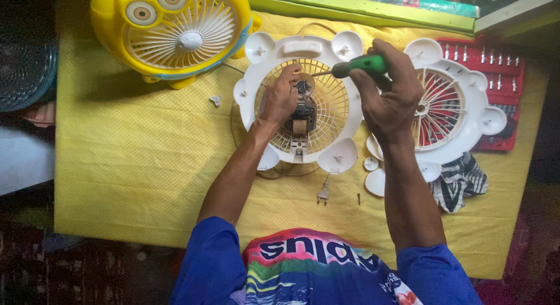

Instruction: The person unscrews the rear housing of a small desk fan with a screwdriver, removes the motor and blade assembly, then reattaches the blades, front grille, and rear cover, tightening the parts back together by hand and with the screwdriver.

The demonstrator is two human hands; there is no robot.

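A white fan housing [340,95] with a round grille lies flat on the yellow tablecloth [140,165]. A small motor [302,113] sits at the grille's middle. My left hand [281,96] rests on the grille and grips the motor from the left side. My right hand [389,92] holds a green-handled screwdriver [363,64], whose metal tip points left at the top of the motor. The fan's white power plug [324,193] lies below the housing.
A yellow animal-shaped fan [175,30] stands at the back left. A second white fan grille [461,106] lies on the right over a red bit-set case [496,63]. A checked cloth [461,181], white caps [373,176] and a loose screw [359,198] lie nearby.
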